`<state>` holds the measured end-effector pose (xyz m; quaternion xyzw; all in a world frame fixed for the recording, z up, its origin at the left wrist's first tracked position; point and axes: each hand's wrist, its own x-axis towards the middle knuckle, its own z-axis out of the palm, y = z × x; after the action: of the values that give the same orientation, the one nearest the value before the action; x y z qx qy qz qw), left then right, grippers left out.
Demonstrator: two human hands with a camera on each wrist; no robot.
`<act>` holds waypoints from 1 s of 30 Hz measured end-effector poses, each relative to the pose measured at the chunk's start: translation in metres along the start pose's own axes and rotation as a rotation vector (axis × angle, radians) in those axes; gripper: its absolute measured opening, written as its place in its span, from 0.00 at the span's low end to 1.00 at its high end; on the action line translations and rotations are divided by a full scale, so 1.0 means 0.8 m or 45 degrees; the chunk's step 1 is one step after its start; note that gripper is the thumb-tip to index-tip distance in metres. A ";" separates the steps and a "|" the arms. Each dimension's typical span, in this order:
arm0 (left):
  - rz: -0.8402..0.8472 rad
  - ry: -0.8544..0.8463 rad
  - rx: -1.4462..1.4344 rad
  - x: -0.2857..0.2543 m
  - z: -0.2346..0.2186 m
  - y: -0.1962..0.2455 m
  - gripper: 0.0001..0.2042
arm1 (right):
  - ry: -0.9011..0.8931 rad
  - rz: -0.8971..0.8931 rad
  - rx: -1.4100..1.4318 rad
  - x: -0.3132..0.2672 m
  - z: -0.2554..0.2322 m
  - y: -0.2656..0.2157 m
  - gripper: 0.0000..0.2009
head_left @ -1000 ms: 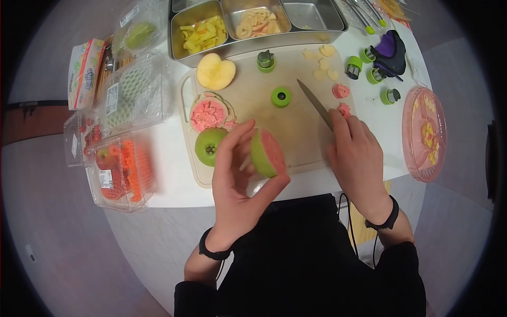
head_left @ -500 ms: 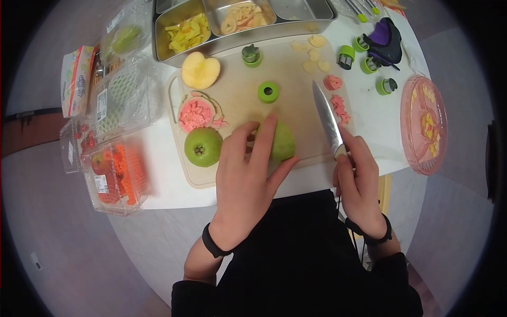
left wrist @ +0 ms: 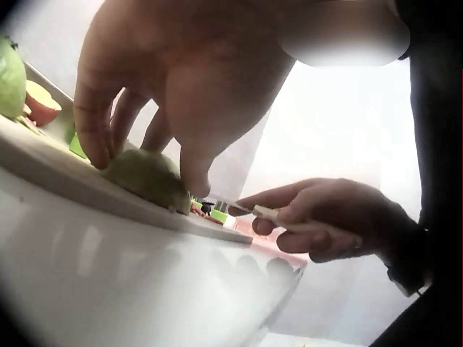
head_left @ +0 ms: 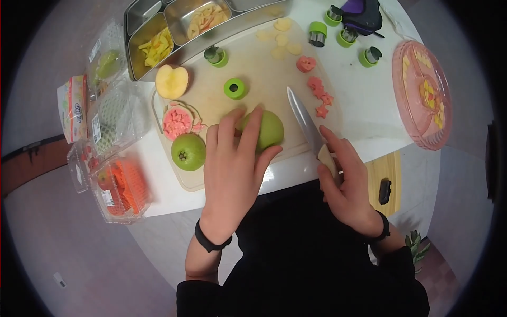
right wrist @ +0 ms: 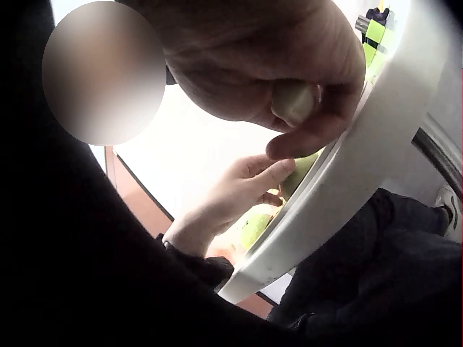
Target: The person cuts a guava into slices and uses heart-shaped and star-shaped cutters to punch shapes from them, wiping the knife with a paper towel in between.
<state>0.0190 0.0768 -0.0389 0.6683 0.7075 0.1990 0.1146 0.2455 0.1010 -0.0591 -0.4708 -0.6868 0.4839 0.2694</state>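
Observation:
A green guava half [head_left: 270, 130] lies cut side down on the cutting board [head_left: 211, 113]. My left hand [head_left: 232, 153] holds it from above, the fingers at its far side and the thumb at its near side, as the left wrist view shows. My right hand [head_left: 346, 177] grips a knife [head_left: 306, 119] by its pale handle, the blade pointing up and left above the board, to the right of the guava half. To the left of my left hand sits a whole guava [head_left: 188, 152]. Behind it is a hollowed guava half [head_left: 177, 121] with pink flesh bits.
An apple half [head_left: 172, 82] and green cutters [head_left: 234, 88] stand on the board, with pink cut shapes [head_left: 316, 87] at its right. A steel tray [head_left: 206, 47] of peelings is behind. Plastic boxes [head_left: 124, 185] line the left; a pink platter [head_left: 422, 95] is at right.
My left hand has turned the guava half from pink side showing to cut side down and lowered it to the board. The knife has lifted and swung beside it; the head view has shifted right.

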 end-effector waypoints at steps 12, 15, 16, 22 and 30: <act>-0.044 -0.150 -0.142 -0.015 0.003 0.015 0.31 | 0.051 0.133 0.319 -0.026 -0.003 0.017 0.28; 0.048 -0.169 -0.039 -0.009 0.002 0.019 0.31 | 0.063 0.155 0.427 -0.033 -0.001 0.018 0.29; 0.098 -0.170 0.054 -0.006 -0.001 0.024 0.31 | 0.058 0.162 0.454 -0.035 -0.001 0.020 0.29; 0.209 -0.253 0.168 0.006 -0.008 0.026 0.30 | 0.078 -0.034 0.439 -0.043 0.006 0.036 0.28; 0.309 -0.311 0.327 0.016 -0.002 0.035 0.32 | 0.114 -0.048 0.485 -0.040 0.002 0.040 0.27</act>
<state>0.0424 0.0901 -0.0241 0.7770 0.6221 0.0371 0.0886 0.2695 0.0739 -0.0862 -0.4195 -0.5789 0.5784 0.3929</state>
